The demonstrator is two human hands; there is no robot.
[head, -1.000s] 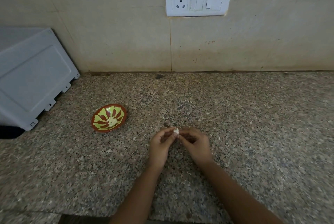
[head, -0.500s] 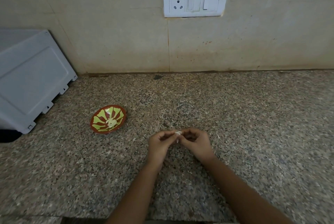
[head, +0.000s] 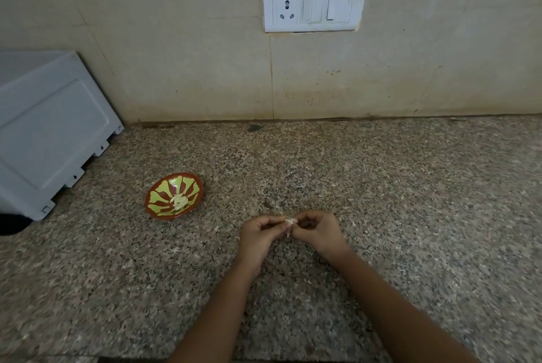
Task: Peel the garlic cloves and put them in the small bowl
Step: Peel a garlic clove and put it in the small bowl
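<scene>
**A:** What's around you?

**B:** A grey appliance (head: 50,128) sits at the counter's (head: 410,186) left edge, angled out from the wall. There's something dark (head: 11,223) by its near corner that I can't ID. A switch plate (head: 313,7) is on the wall above the back edge. The small bowl (head: 164,191) is left of centre, near the appliance's near corner but apart from it. Pale peeled cloves (head: 179,202) lie in its middle.

**A:** Room to move?

**B:** Flat granite runs from your hands over to the bowl. The counter extends wide to your right and back to the wall. Your forearms cross the front edge.

**A:** Grip?

**B:** Both hands are over the middle of the counter, toward the front edge. Your left hand (head: 258,233) and right hand (head: 318,232) have curled fingers, with the fingertips meeting. One garlic clove (head: 290,220) is pinched between them, held from both sides. A pale shred (head: 289,234) hangs just below it. I can't tell whether your hands touch the counter. The clove is well apart from the bowl, to its right.
</scene>
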